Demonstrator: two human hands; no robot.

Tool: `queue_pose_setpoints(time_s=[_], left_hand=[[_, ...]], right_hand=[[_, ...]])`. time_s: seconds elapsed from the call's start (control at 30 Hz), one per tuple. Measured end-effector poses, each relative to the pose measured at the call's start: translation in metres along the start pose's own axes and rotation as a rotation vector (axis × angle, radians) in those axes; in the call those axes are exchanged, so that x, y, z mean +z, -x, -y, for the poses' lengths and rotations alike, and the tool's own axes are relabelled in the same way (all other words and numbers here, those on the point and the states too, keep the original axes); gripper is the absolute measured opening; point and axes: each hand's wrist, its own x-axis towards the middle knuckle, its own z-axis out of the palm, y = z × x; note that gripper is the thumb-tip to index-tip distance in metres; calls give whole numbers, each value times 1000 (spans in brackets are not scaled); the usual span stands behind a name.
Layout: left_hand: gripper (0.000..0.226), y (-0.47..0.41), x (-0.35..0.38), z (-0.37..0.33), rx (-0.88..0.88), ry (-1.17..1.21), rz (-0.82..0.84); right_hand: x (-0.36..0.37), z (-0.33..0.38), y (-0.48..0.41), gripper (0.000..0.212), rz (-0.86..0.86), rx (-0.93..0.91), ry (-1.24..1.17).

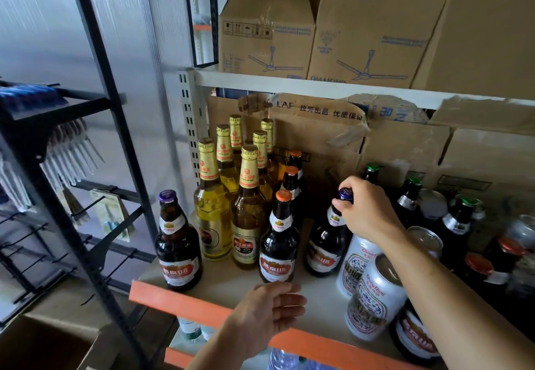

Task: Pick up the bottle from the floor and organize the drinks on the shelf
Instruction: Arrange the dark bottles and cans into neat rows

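Centre right: dark bottle (pixel 325 242) upright on shelf (pixel 202 307), between orange-capped bottle (pixel 279 242) at left and silver cans (pixel 373 297) at lower right; cardboard box (pixel 318 138) behind. From lower right: right hand (pixel 364 207), fingers pinched round blue cap (pixel 346 194). Lower centre: left hand (pixel 266 311), fingers relaxed, holding nothing, by shelf's orange edge.

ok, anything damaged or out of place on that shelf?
The cardboard box behind the gold-capped bottles is torn along its top, tape peeling. One purple-capped bottle stands alone at the shelf's left front corner, near the edge.
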Motion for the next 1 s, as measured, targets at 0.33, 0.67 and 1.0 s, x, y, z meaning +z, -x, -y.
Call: queue_pose_setpoints(time_s=[0.33, 0.67, 1.0], left_hand=[[16, -34, 42, 18, 26, 141, -67], [32, -64, 55, 16, 73, 404, -13], [40, -91, 80, 5, 97, 387, -33]], right_hand=[[-18, -6, -14, 11, 28, -36, -147], [-23, -13, -44, 14, 17, -7, -229], [-18, -17, -82, 9, 58, 58, -141]])
